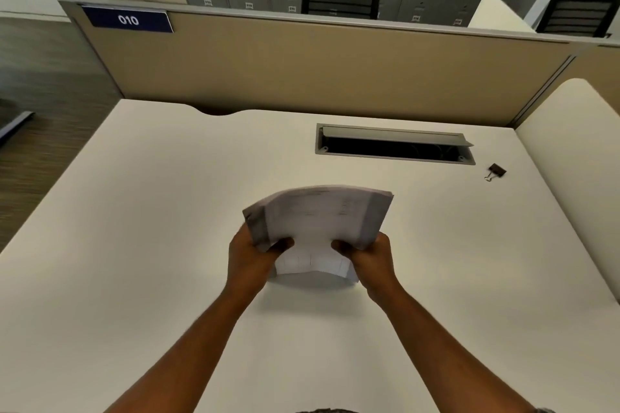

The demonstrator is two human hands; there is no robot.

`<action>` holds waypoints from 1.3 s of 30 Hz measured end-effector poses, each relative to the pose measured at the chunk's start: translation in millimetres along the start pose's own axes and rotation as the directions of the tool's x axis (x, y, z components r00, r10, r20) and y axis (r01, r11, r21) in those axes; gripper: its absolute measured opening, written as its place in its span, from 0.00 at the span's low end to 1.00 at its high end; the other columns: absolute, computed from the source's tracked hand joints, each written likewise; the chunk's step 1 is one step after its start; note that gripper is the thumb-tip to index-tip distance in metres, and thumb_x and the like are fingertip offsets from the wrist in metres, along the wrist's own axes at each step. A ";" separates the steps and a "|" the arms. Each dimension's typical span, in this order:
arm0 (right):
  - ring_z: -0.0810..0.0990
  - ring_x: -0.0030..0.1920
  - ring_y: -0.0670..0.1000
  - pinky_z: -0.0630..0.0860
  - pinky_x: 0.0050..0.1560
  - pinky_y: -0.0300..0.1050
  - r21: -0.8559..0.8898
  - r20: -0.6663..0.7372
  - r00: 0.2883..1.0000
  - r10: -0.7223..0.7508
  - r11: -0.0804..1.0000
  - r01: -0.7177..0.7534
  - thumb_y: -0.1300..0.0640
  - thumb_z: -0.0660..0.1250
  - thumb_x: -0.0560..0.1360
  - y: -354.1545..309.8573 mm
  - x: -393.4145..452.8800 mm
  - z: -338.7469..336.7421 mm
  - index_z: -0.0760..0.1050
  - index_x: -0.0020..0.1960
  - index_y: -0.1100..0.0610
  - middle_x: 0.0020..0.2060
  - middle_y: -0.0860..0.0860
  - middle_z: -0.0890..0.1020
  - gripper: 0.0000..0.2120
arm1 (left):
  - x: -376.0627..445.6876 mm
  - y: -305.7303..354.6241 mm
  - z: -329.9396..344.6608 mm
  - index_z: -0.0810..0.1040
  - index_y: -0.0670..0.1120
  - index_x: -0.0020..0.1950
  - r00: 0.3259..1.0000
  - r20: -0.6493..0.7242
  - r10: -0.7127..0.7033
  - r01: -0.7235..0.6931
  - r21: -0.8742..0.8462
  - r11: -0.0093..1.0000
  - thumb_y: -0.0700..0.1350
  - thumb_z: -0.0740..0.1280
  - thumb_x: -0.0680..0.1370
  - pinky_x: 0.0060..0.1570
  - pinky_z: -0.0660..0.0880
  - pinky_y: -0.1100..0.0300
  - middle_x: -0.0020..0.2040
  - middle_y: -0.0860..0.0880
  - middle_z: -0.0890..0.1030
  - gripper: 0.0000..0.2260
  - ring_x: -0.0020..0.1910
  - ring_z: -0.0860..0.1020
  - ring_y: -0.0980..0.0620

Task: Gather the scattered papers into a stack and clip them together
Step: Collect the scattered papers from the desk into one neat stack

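A stack of white printed papers (318, 221) is held up over the middle of the cream desk (134, 245), its sheets bowed and blurred. My left hand (250, 253) grips the stack's lower left edge, thumb on top. My right hand (370, 253) grips the lower right edge the same way. A black binder clip (496, 171) with silver handles lies on the desk at the far right, well apart from both hands.
An open grey cable hatch (394, 144) is set into the desk behind the papers. A tan partition (302, 67) with a blue "010" sign (127, 19) closes the back. A cream side panel (577, 161) bounds the right. Chairs and grey lockers stand beyond.
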State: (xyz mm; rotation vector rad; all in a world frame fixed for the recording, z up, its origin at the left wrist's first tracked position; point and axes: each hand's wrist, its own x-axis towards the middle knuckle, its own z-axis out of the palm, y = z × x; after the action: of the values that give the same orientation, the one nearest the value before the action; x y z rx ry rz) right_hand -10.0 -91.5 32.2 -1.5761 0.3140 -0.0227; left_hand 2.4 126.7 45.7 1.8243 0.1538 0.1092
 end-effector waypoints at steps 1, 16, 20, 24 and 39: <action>0.86 0.44 0.54 0.83 0.42 0.44 0.032 -0.023 1.000 0.010 0.999 -0.009 0.70 0.78 0.69 -1.1 -0.9 0.2 0.83 0.46 0.55 0.41 0.54 0.87 0.13 | -1.3 -3.6 -1.4 0.71 0.62 0.62 0.999 -0.045 -0.009 0.010 0.031 0.999 0.48 0.81 0.66 0.54 0.76 0.61 0.60 0.56 0.78 0.30 0.57 0.78 0.58; 0.82 0.61 0.58 0.83 0.54 0.53 0.637 0.057 0.958 0.281 0.728 -0.252 0.67 0.74 0.68 1.5 -16.7 14.6 0.74 0.71 0.57 0.61 0.55 0.84 0.32 | -12.8 -18.2 -8.4 0.74 0.46 0.67 0.953 0.126 -0.276 0.301 -0.511 0.805 0.40 0.69 0.77 0.58 0.78 0.45 0.60 0.45 0.82 0.19 0.60 0.80 0.44; 0.82 0.62 0.58 0.82 0.57 0.51 0.713 0.119 0.961 0.251 0.652 -0.258 0.63 0.68 0.75 -0.5 1.4 -36.0 0.75 0.71 0.59 0.63 0.58 0.83 0.24 | -5.4 -28.7 -38.4 0.75 0.47 0.65 0.969 0.031 -0.245 0.241 -0.344 0.907 0.43 0.71 0.75 0.56 0.79 0.42 0.58 0.45 0.82 0.18 0.58 0.80 0.43; 0.83 0.60 0.62 0.83 0.51 0.53 0.123 0.228 0.948 0.223 0.959 -0.255 0.57 0.74 0.72 -13.0 10.6 -64.9 0.79 0.66 0.57 0.58 0.56 0.86 0.22 | -2.9 -23.1 -50.3 0.76 0.50 0.62 0.990 -0.032 -0.138 0.134 -0.121 0.984 0.45 0.71 0.76 0.53 0.80 0.46 0.56 0.50 0.82 0.15 0.55 0.80 0.48; 0.85 0.49 0.48 0.82 0.51 0.45 -0.024 -0.125 0.984 -0.130 0.991 0.128 0.67 0.77 0.72 7.5 -5.5 -19.3 0.82 0.53 0.52 0.46 0.49 0.87 0.15 | -13.2 -12.4 -24.0 0.72 0.46 0.56 0.986 -0.145 0.082 -0.077 0.042 0.996 0.39 0.71 0.76 0.53 0.74 0.64 0.49 0.55 0.77 0.11 0.50 0.76 0.61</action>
State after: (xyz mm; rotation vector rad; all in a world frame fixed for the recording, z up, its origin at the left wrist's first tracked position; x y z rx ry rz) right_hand -20.8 -109.2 26.6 -1.6116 0.3105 -0.2218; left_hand -15.0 150.6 39.9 1.8591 0.1881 0.2992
